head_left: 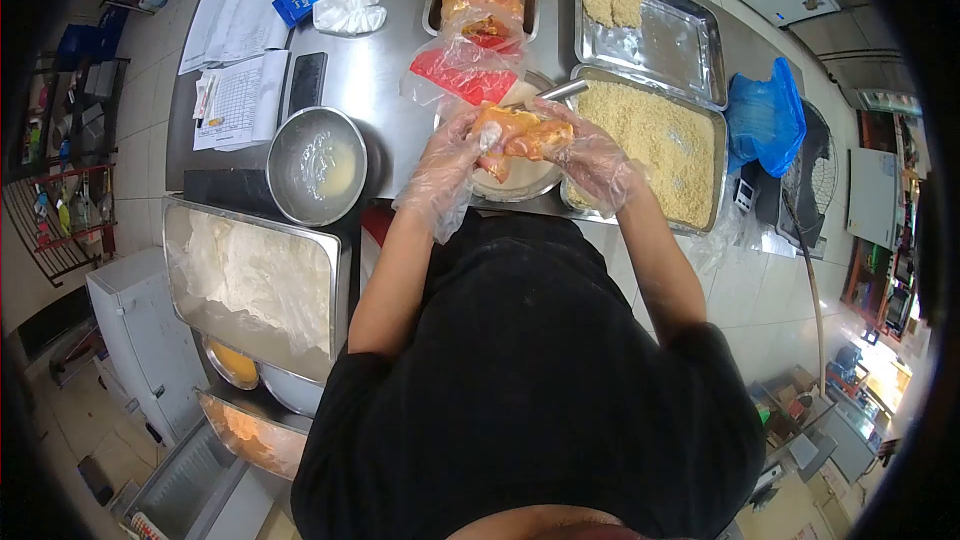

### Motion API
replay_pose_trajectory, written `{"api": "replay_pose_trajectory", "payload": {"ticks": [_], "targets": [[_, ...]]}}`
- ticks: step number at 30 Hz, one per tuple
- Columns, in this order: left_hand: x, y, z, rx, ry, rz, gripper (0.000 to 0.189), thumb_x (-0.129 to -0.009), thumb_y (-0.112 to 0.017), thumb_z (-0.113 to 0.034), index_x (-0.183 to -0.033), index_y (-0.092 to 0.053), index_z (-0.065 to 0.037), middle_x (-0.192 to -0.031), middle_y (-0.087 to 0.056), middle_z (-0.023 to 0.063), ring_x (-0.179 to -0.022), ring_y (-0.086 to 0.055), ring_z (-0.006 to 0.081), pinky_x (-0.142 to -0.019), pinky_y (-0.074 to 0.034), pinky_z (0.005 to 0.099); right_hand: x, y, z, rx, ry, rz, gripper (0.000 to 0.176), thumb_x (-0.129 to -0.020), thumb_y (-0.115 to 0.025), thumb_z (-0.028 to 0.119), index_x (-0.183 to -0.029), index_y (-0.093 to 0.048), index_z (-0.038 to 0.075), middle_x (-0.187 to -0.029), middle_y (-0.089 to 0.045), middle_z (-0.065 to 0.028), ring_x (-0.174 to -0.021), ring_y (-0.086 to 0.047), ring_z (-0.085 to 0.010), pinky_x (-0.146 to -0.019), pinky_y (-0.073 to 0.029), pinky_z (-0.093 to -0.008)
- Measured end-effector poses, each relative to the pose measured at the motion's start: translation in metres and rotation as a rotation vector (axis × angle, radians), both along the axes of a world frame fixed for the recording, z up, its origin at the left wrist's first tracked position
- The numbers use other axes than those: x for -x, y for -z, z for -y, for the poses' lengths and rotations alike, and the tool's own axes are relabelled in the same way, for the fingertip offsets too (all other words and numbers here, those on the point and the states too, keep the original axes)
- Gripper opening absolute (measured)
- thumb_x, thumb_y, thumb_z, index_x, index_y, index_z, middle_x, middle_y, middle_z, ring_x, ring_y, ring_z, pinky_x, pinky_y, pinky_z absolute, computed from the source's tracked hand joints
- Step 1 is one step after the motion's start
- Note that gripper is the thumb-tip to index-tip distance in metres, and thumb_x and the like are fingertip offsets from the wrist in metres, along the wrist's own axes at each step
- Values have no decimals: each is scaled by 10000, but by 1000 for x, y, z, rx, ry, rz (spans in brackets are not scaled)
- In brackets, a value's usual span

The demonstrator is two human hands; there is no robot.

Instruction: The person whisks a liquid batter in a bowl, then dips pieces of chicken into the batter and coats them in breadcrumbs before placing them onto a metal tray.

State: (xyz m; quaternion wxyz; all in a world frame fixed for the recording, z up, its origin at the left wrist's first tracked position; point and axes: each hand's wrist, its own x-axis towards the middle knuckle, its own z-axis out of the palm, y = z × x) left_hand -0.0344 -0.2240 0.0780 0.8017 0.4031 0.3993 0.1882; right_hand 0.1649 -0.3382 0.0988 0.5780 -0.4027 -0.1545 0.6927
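Left grip (450, 158) and right grip (598, 162), both in clear plastic gloves, have an orange-coated piece of meat (515, 132) pinched between them, right over a bowl (497, 195) of pale batter. Just to the right on the steel table (385, 75) there's a crumb tray (719, 165), and behind that another tray (672, 52) with a couple of breaded pieces (612, 0). Flour-like powder (255, 270) sits in a pan (325, 285) off left, fwiw.

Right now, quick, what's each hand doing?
Left hand: closed, holding one side of the orange meat piece.
Right hand: closed, holding the other side of that same piece.
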Motion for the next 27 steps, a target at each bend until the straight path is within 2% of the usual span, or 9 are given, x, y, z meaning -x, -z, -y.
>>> {"api": "replay_pose_trajectory", "payload": {"ticks": [4, 7, 9, 13, 15, 18, 22, 24, 27], "targets": [[-2, 14, 11, -155, -91, 175, 431, -973, -647, -154, -1350, -526, 14, -1277, -593, 94, -1147, -591, 165, -915, -521, 279, 1, 8, 5, 43, 109, 124, 561, -885, -731, 46, -1388, -484, 23, -1302, -589, -125, -1151, -612, -171, -967, -532, -276], [-3, 13, 9, -207, 112, 33, 418, -983, -628, -173, -1346, -533, 11, -1276, -596, 80, -1147, -589, 153, -946, -496, 278, 3, 10, 3, 24, 130, 419, 429, -908, -729, 117, -1291, -559, 26, -1158, -655, -95, -1041, -660, -157, -853, -554, -259], [-14, 1, 17, -203, 94, 117, 406, -985, -637, -181, -1337, -552, 4, -1244, -617, 68, -1109, -603, 141, -918, -507, 266, 5, 4, -2, 231, 68, 680, 311, -944, -700, 227, -1162, -642, 13, -962, -691, -62, -925, -676, -139, -756, -539, -264], [-34, 3, 22, -123, 149, 115, 399, -992, -643, -249, -1303, -594, -5, -1153, -656, 37, -1029, -633, 119, -899, -521, 263, 3, -1, -5, 163, 7, 771, 386, -964, -656, 387, -1040, -687, 10, -837, -684, -46, -818, -652, -122, -708, -513, -289], [-38, 7, 17, -84, 164, 72, 414, -992, -642, -269, -1309, -591, -7, -1147, -655, 36, -1021, -639, 124, -891, -525, 268, -6, 12, -9, 206, -129, 995, 477, -961, -621, 489, -980, -701, 19, -811, -681, -54, -769, -616, -124, -676, -488, -301], [-38, 3, 20, -29, 149, 43, 435, -985, -647, -296, -1308, -592, -11, -1138, -658, 41, -1003, -653, 136, -866, -532, 275, -16, 19, -11, 271, -152, 1007, 559, -952, -601, 541, -1035, -697, -3, -844, -686, -74, -739, -600, -135, -668, -480, -309], [-33, 5, 19, -113, 82, -3, 432, -975, -651, -312, -1275, -608, -5, -1129, -667, 64, -989, -667, 154, -829, -542, 287, -21, 3, 1, 221, -247, 794, 463, -952, -658, 402, -1111, -687, -33, -930, -701, -104, -802, -637, -150, -712, -513, -297], [-30, 6, 19, -126, 28, -10, 429, -974, -651, -319, -1261, -614, -2, -1133, -669, 72, -990, -669, 161, -834, -540, 290, -24, 20, 9, 33, -32, 500, 401, -927, -703, 224, -1205, -640, -58, -1052, -694, -128, -870, -666, -160, -762, -547, -280], [-27, 2, 18, -139, -22, -4, 429, -974, -648, -335, -1241, -620, 0, -1131, -675, 83, -982, -672, 168, -837, -535, 293, -41, 37, 10, 112, -83, 360, 402, -904, -704, 88, -1258, -594, -70, -1140, -677, -130, -939, -677, -176, -786, -568, -270]]}}
